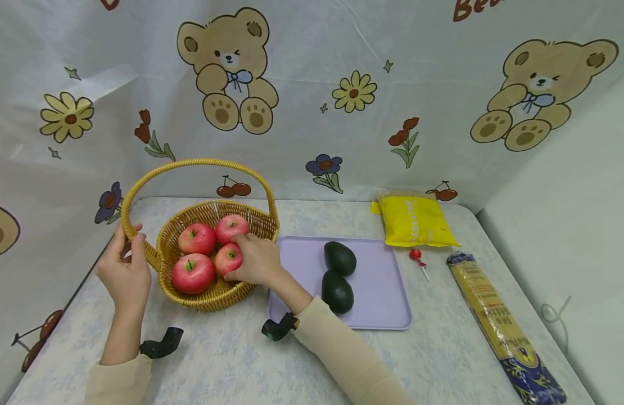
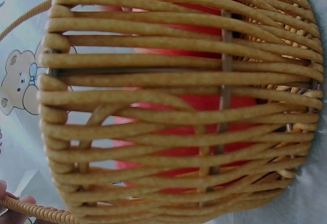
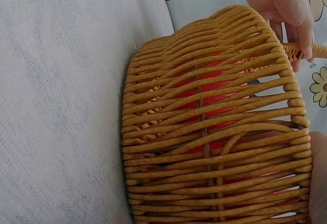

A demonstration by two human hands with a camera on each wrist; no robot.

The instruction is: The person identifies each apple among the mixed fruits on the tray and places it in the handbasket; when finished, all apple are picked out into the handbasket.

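Note:
A woven wicker basket [image 1: 211,301] with a tall arched handle [image 1: 200,162] stands on the left of the table, several red apples inside. At the handle's left base, my left hand [image 1: 123,273] grips it between thumb and fingers; the right wrist view also shows this hand [image 3: 286,9]. My right hand [image 1: 258,260] reaches over the basket's right rim and holds a small apple [image 1: 228,259], its thumb and fingers on either side. Other apples [image 1: 193,274] lie beside it. Basket wicker [image 2: 173,78] fills most of the left wrist view, with red showing through gaps.
Right of the basket lies a lilac tray [image 1: 378,292] with two dark green avocados [image 1: 337,291], partly under my right forearm. Farther right are a yellow packet [image 1: 418,220], a red lollipop [image 1: 416,256] and a long pasta bag [image 1: 504,326]. A printed curtain [image 1: 302,67] hangs behind the table.

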